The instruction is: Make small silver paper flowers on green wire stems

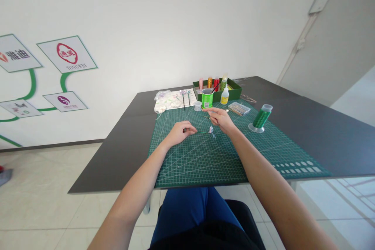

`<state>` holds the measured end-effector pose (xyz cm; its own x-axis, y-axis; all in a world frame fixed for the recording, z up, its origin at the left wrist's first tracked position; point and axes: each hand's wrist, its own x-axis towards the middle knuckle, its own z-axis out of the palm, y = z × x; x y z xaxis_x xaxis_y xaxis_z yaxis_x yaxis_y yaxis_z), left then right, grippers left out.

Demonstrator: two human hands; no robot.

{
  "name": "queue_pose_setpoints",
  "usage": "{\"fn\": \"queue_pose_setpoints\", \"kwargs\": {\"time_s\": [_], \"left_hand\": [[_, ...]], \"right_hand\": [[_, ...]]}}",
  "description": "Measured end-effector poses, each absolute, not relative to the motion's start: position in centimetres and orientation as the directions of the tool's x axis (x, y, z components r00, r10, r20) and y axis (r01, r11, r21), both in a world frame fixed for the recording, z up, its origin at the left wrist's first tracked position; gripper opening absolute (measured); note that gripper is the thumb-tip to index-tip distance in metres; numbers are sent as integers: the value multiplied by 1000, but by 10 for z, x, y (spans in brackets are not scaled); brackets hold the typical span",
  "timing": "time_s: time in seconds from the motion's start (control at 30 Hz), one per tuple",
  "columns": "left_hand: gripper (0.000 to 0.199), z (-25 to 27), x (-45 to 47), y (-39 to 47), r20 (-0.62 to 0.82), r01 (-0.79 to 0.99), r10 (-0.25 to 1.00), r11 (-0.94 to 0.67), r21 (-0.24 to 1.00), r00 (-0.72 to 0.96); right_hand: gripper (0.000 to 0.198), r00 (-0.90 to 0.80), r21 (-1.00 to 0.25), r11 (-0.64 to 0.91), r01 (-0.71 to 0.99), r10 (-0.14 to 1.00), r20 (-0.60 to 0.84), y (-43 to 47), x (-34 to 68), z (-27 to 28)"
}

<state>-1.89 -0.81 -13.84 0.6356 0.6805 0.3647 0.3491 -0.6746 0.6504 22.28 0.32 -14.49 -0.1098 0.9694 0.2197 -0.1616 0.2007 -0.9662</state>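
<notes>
Between the thumb and fingers of my left hand point(182, 131) is the thin green stem of a small artificial flower point(211, 130). The stem lies nearly level to the right, low over the green cutting mat point(187, 160), and ends in pale pink and blue petals. My right hand point(219, 119) is held just beyond the flower, its fingers closed and pointing left in front of the green can point(207, 99). Whatever is in its fingertips is too small to make out. A thin dark green piece shows just below those fingers.
Behind my hands are a white tub point(197, 106), a glue bottle point(224, 95), a clear case point(239, 108) and a green box point(237, 91) with thread spools. On the right stands a green thread spool point(261, 118). A white sheet point(164, 104) with flower pieces lies back left.
</notes>
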Motion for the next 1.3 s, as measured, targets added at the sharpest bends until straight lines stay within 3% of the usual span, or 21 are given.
{"fn": "queue_pose_setpoints", "kwargs": {"time_s": [0.37,0.87,1.3], "left_hand": [[12,-135,-20,-8,377,325,708,-643,693,598],[17,-136,-21,-5,388,278,761,-580,766,519],[23,-137,-21,-3,380,167,791,-507,846,479]], "right_hand": [[47,-76,-995,90,-34,993,92,8,223,-152],[40,-57,-994,37,104,998,31,5,218,-150],[43,-69,-997,3,84,998,-3,5,216,-150]]}}
